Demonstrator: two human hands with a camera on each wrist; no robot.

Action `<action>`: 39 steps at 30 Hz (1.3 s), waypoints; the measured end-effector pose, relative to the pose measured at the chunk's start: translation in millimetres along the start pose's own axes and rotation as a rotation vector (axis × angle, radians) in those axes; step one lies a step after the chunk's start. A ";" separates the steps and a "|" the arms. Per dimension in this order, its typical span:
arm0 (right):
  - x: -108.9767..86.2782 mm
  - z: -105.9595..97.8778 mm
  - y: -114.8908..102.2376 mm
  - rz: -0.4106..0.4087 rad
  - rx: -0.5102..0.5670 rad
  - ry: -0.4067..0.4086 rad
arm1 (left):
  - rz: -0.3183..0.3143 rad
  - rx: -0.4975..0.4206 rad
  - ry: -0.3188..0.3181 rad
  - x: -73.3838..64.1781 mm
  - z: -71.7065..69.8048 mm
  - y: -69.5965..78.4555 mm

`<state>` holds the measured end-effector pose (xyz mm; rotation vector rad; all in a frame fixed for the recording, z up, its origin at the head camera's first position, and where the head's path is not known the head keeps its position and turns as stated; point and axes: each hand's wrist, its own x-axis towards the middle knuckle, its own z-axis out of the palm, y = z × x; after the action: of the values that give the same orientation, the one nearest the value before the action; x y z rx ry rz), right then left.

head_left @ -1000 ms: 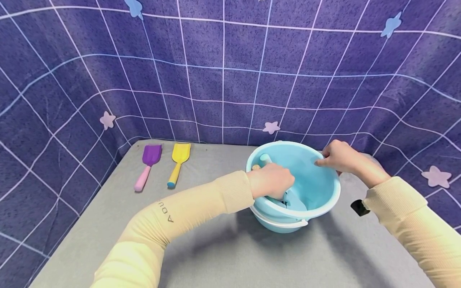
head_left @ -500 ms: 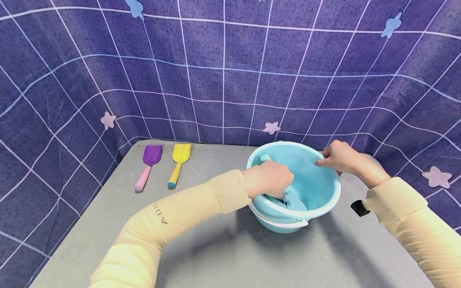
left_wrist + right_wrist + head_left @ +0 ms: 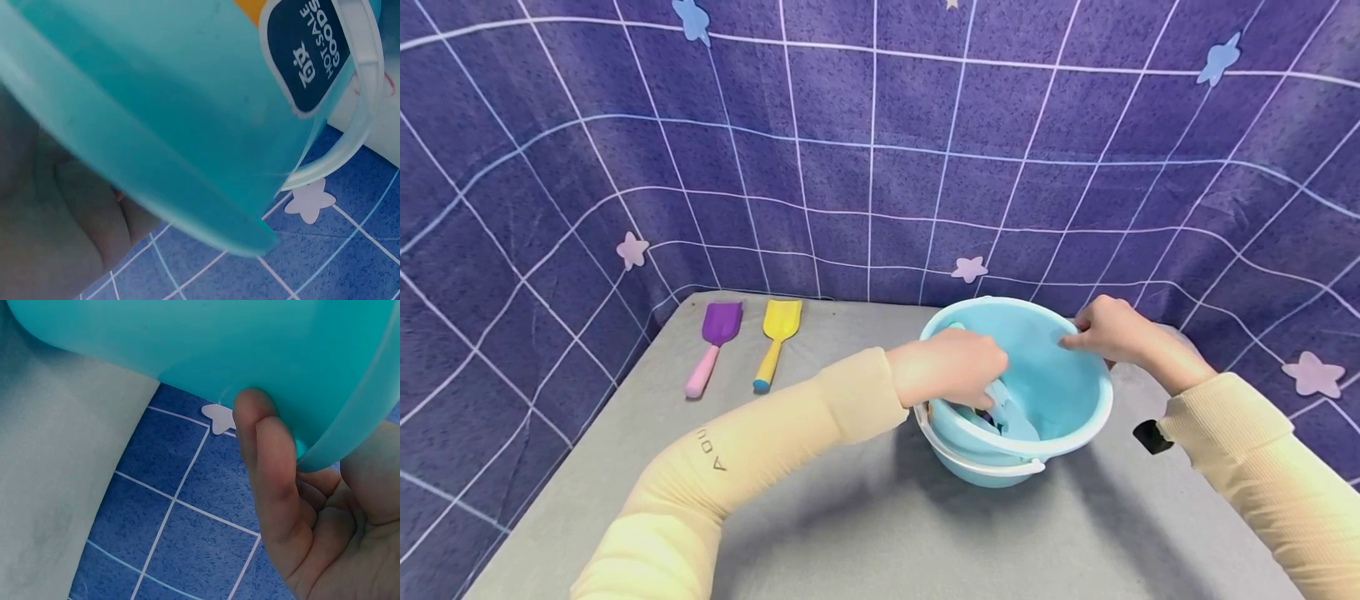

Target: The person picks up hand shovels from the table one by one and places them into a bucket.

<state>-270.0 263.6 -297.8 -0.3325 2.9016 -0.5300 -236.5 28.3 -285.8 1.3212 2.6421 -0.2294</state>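
Observation:
A light blue bucket point(image 3: 1052, 375) with a white bail handle point(image 3: 985, 468) sits on the grey table, its mouth facing up toward me. My right hand point(image 3: 1108, 329) holds the bucket's right rim, thumb inside; in the right wrist view its fingers point(image 3: 275, 456) press the outer wall. My left hand point(image 3: 951, 367) reaches over the left rim into the bucket, knuckles up. Below its fingertips lies a light blue toy piece point(image 3: 1015, 421) among other pieces. The bucket wall hides most of this hand in the left wrist view, so I cannot tell what it holds.
At the table's back left lie a purple toy shovel point(image 3: 722, 323) with a pink handle and a yellow toy shovel point(image 3: 781, 321) with a blue end. A purple curtain point(image 3: 850, 167) with a grid and stars rises behind the table point(image 3: 850, 517) and along the sides.
My left hand has shifted a little left and up inside the bucket, drawing its sleeve back left. The right hand keeps its hold on the rim. Both shovels lie as before.

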 end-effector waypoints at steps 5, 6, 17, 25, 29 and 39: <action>-0.2 0.4 1.9 0.006 0.002 -0.007 | -0.007 -0.022 0.006 -6.5 -6.5 -2.2; -0.2 0.5 2.1 0.006 0.002 -0.007 | -0.009 -0.024 0.011 -8.1 -7.8 -2.7; 1.3 1.1 2.8 0.012 0.010 -0.018 | -0.064 -0.061 0.077 -34.5 -23.3 -12.8; 1.2 0.2 2.1 0.002 0.007 -0.012 | -0.128 -0.075 0.136 -56.9 -32.5 -27.4; 1.3 -0.5 2.0 0.001 0.003 -0.009 | -0.160 -0.063 0.199 -66.2 -31.2 -35.4; 1.3 -0.7 0.7 0.002 0.009 -0.020 | -0.262 -0.089 0.421 -90.7 -18.1 -59.8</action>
<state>-271.5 264.1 -297.5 -0.3317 2.8786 -0.5366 -232.7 -73.6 -244.1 1.0896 3.1322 0.1514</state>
